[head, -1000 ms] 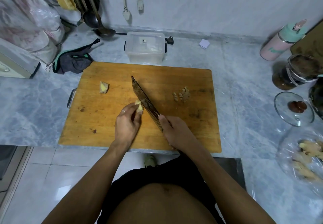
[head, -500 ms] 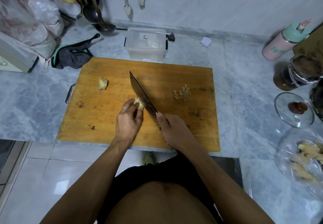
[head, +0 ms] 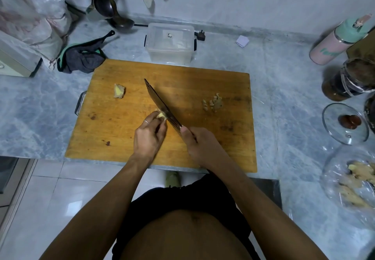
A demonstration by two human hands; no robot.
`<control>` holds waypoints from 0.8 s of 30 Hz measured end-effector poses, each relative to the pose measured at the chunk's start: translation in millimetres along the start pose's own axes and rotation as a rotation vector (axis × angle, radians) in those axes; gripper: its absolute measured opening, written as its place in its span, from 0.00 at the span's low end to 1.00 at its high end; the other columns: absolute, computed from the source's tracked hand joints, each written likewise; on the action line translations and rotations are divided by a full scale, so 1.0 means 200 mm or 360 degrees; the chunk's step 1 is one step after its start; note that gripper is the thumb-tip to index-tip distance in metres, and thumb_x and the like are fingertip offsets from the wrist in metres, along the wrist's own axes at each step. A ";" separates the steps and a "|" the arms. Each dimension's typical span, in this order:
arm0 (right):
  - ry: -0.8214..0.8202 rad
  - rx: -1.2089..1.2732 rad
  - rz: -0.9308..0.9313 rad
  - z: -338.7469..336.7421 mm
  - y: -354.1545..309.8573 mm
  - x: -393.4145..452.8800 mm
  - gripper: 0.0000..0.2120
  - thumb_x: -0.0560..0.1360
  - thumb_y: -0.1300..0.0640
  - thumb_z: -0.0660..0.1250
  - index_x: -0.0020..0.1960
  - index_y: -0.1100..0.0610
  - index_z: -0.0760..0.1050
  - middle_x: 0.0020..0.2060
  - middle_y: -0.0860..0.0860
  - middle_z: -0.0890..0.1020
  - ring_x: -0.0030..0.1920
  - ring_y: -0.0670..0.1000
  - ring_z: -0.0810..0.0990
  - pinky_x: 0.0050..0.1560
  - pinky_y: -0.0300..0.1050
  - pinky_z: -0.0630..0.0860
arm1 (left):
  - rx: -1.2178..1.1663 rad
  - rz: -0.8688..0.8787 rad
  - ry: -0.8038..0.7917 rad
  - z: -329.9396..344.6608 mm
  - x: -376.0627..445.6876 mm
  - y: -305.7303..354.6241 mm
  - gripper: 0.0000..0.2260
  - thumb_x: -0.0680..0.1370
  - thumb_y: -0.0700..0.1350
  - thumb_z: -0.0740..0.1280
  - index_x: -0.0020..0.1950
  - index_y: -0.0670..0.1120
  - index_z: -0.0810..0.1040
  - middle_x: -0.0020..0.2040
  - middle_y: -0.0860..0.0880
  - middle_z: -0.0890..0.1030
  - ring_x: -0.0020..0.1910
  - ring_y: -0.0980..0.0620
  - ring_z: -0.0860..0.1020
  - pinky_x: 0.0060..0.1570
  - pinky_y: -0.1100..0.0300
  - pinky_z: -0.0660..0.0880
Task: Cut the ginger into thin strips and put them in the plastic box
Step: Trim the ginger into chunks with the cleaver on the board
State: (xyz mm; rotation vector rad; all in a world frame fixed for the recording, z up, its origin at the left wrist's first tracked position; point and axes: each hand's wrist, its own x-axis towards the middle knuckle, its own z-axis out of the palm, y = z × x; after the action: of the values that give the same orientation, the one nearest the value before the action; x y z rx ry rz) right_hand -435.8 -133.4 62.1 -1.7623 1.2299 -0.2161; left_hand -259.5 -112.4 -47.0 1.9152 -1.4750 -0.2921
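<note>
Your left hand [head: 149, 135] pinches ginger piece [head: 160, 115] on cutting board [head: 129, 138]; right hand [head: 199, 145] grips knife [head: 162, 106]; small cut pile [head: 213, 102] done, spare chunk [head: 119, 91] uncut, plastic box [head: 170, 43] apparently unfilled behind board

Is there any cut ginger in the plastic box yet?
No, the plastic box looks empty; the cut ginger pile lies on the cutting board.

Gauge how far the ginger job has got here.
Done: a small pile of cut ginger lies on the wooden cutting board. In hand: the left hand pins a ginger piece against the cleaver gripped by the right hand. Left: another chunk, and the clear plastic box looks empty.
</note>
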 end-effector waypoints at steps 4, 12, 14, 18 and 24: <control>0.0012 -0.0033 -0.0009 0.01 0.00 0.01 0.21 0.86 0.49 0.54 0.34 0.51 0.63 0.29 0.47 0.68 0.30 0.46 0.67 0.34 0.45 0.63 | -0.0026 0.0049 0.0045 0.01 0.01 -0.03 0.06 0.78 0.42 0.71 0.51 0.39 0.84 0.59 0.44 0.82 0.47 0.47 0.83 0.49 0.69 0.71; -0.0017 -0.0012 -0.0020 0.00 0.01 0.04 0.20 0.85 0.49 0.54 0.35 0.51 0.63 0.30 0.48 0.69 0.31 0.48 0.67 0.34 0.47 0.62 | -0.0069 0.0138 0.0119 0.03 0.01 -0.05 0.05 0.77 0.40 0.71 0.49 0.38 0.83 0.57 0.44 0.83 0.47 0.52 0.80 0.48 0.74 0.68; -0.0019 -0.0026 -0.0002 0.00 0.00 0.05 0.21 0.85 0.48 0.54 0.34 0.52 0.63 0.30 0.49 0.68 0.30 0.48 0.67 0.33 0.46 0.61 | -0.0078 0.0151 0.0112 0.03 0.01 -0.06 0.05 0.78 0.40 0.71 0.49 0.38 0.83 0.57 0.45 0.82 0.46 0.52 0.80 0.47 0.73 0.69; -0.0023 -0.0045 0.0009 0.02 -0.02 0.09 0.22 0.85 0.48 0.53 0.34 0.53 0.63 0.30 0.48 0.68 0.31 0.49 0.67 0.35 0.46 0.61 | -0.0078 0.0149 0.0097 0.03 0.01 -0.08 0.06 0.78 0.41 0.70 0.50 0.38 0.83 0.58 0.45 0.82 0.46 0.51 0.81 0.47 0.71 0.70; -0.0017 -0.0024 0.0002 0.03 0.01 0.07 0.22 0.85 0.48 0.53 0.34 0.53 0.63 0.29 0.50 0.69 0.31 0.50 0.68 0.34 0.47 0.61 | -0.0115 0.0112 0.0110 0.04 -0.01 -0.07 0.07 0.79 0.42 0.70 0.48 0.38 0.82 0.57 0.45 0.82 0.45 0.50 0.82 0.46 0.68 0.72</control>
State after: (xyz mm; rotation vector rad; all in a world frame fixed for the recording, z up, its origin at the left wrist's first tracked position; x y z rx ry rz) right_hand -427.4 -140.7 51.9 -1.7734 1.2274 -0.1969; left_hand -254.1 -113.0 -62.7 1.7947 -1.4630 -0.2412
